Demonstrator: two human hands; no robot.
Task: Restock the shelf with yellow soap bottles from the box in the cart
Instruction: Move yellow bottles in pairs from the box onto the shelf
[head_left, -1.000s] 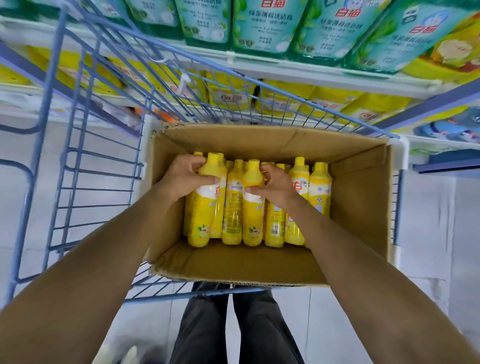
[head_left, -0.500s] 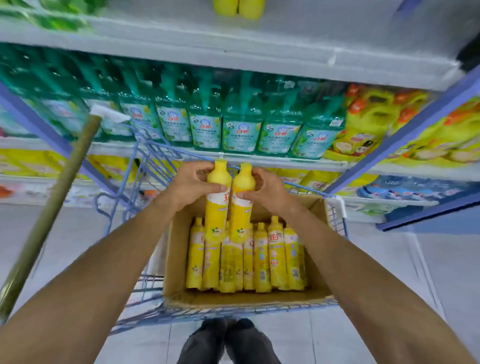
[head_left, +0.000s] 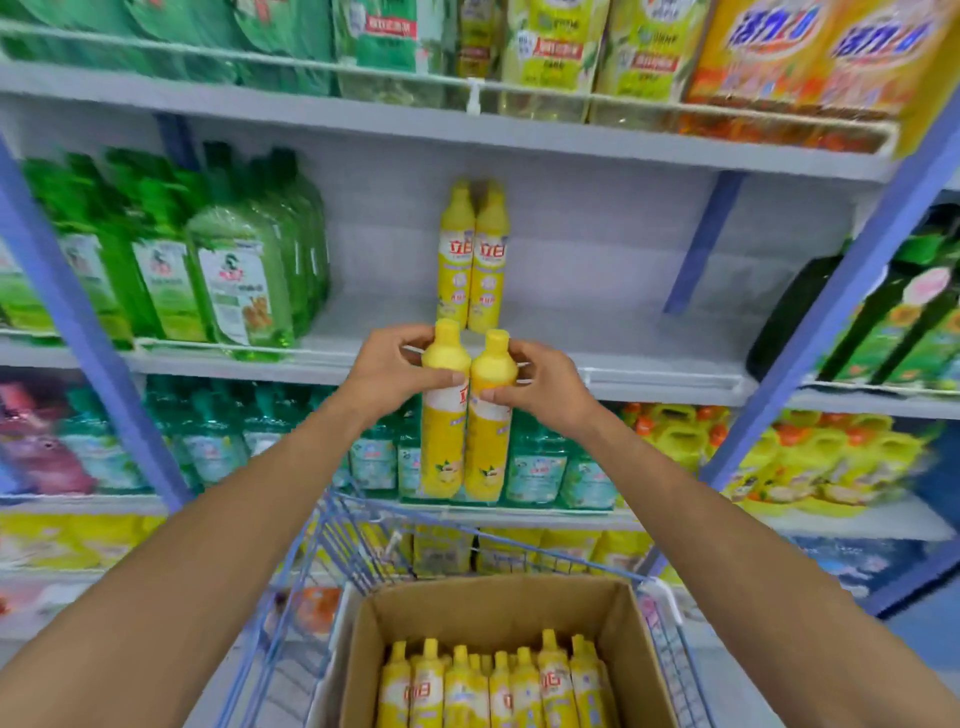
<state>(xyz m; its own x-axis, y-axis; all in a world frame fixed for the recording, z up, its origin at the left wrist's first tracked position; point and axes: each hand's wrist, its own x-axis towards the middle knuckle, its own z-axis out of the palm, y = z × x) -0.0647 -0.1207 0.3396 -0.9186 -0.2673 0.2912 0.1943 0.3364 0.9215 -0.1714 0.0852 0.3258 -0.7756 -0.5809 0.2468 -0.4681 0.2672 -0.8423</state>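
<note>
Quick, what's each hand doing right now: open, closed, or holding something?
Left hand: grips the left yellow bottle just below its cap.
Right hand: grips the right yellow bottle just below its cap.

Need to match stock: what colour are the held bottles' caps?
Yellow caps; the head view shows them best.

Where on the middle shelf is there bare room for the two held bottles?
Widest bare board: right of the standing yellow pair, up to the dark bottles. A narrower gap lies between that pair and the green bottles. The shelf above is packed.
</note>
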